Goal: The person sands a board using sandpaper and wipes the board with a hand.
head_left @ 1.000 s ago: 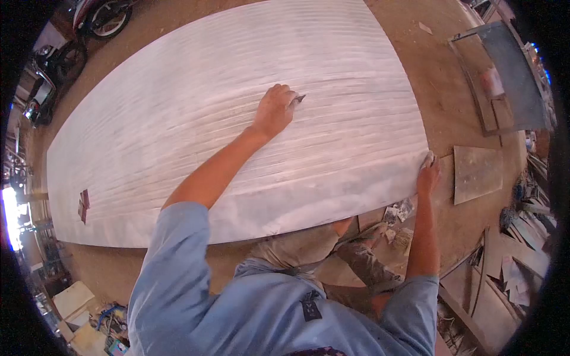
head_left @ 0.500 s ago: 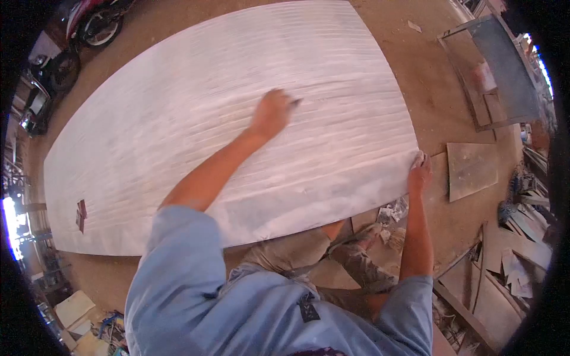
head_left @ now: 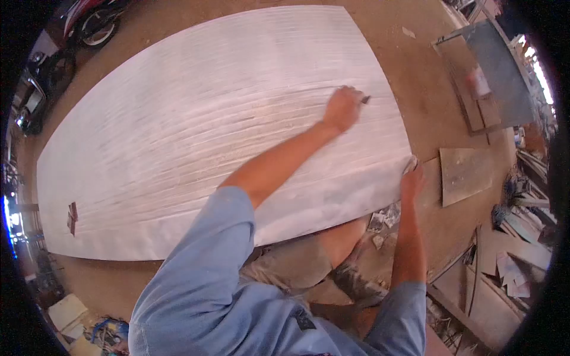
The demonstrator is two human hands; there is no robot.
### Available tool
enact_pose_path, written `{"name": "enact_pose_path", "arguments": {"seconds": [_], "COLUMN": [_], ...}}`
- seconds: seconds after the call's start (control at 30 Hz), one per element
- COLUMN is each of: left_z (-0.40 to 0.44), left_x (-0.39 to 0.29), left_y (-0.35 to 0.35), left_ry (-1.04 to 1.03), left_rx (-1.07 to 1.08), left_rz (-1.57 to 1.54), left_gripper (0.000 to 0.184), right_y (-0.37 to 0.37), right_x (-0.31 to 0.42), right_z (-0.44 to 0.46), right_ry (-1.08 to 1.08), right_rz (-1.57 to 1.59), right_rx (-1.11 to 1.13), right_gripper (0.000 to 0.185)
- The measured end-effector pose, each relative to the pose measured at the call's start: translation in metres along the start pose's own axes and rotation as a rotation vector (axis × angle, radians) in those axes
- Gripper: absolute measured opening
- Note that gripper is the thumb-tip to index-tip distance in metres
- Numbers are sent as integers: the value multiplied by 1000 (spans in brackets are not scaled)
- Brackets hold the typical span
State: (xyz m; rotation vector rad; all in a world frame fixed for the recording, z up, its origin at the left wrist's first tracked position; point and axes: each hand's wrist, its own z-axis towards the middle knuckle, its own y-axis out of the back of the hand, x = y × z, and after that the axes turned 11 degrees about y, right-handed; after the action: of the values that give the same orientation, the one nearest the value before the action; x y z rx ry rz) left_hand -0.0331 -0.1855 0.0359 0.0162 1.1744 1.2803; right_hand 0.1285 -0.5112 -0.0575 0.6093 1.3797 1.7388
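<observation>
A large white grooved panel point(head_left: 178, 118) lies across the view. My left hand point(head_left: 344, 108) is over its right part, fingers closed round a small dark piece point(head_left: 366, 99) whose tip pokes out on the right. At the panel's right front corner is my right hand point(head_left: 412, 176), with its fingers bent at the edge; whether it grips the edge or something small and pale there cannot be made out. A dark reddish folded piece point(head_left: 72, 218) lies on the panel's far left end.
Motorbikes point(head_left: 44, 89) stand at the upper left. On the right are a framed grey board point(head_left: 499, 71), a flat square sheet point(head_left: 466, 175) on the floor and a heap of scrap boards point(head_left: 510, 255). Tools and a blue item point(head_left: 113, 332) lie at the lower left.
My left hand has swept right across the panel with the dark piece. My right hand stays at the corner. The whole view has shifted slightly.
</observation>
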Motion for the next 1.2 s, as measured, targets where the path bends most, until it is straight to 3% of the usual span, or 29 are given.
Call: {"name": "enact_pose_path", "arguments": {"seconds": [0.03, 0.1, 0.13, 0.23, 0.3, 0.33, 0.43, 0.47, 0.53, 0.63, 0.67, 0.7, 0.77, 0.8, 0.93, 1.03, 1.07, 1.13, 1.2], "left_z": [-3, -14, -18, -34, -39, -41, -41, -44, -50, -62, -62, -63, -62, -63, -62, -69, -72, -78, -77], "left_x": [-22, -73, -82, -93, -88, -76, -53, -52, -52, -40, -30, -27, -28, -25, -37, -50, -55, -69, -71], "left_y": [6, 23, 25, 30, 33, 24, 17, 19, 33, 58, 69, 82, 109, 117, 147, 165, 171, 184, 192], "left_ry": [-5, 286, 282, 367, 720, 820, 748, 756, 807, 697, 567, 572, 629, 576, 582, 639, 643, 548, 483], "left_rx": [-17, 58, 60, 141, 268, 279, 157, 164, 53, 68, 21, 5, 145, 125, -169, -140, -153, -136, -104], "left_rz": [0, -410, -412, -645, -897, -1086, -1310, -1313, -1332, -1345, -1114, -1108, -638, -571, -804, -686, -680, -260, -263], "left_gripper": [14, 22, 22, 28, 20, 18, 22, 22, 23, 25, 27, 27, 28, 27, 24, 26, 26, 29, 29], "right_y": [12, 67, 74, 101, 141, 145, 182, 181, 170, 149, 142, 145, 168, 177, 208, 221, 225, 232, 237], "right_x": [7, 41, 43, 54, 82, 90, 139, 154, 176, 193, 196, 199, 206, 213, 252, 266, 267, 262, 258], "right_z": [4, -1, -3, 0, 14, 17, 12, 11, 14, 26, 36, 46, 68, 75, 79, 82, 85, 84, 81], "right_ry": [7, -28, -31, 154, 408, 457, 459, 449, 248, 321, 247, 258, 353, 381, 614, 694, 724, 753, 865], "right_rz": [-1, 344, 342, 396, 566, 837, 1510, 1507, 1681, 1733, 1834, 1838, 1926, 1933, 2157, 2245, 2105, 1970, 1744], "right_rx": [-16, 14, 11, -112, -294, -141, 259, 264, 493, 366, 401, 416, 417, 427, 426, 394, 355, 305, 242], "right_gripper": [48, 44, 44, 44, 47, 49, 41, 41, 30, 30, 29, 29, 28, 28, 31, 33, 32, 30, 30]}}
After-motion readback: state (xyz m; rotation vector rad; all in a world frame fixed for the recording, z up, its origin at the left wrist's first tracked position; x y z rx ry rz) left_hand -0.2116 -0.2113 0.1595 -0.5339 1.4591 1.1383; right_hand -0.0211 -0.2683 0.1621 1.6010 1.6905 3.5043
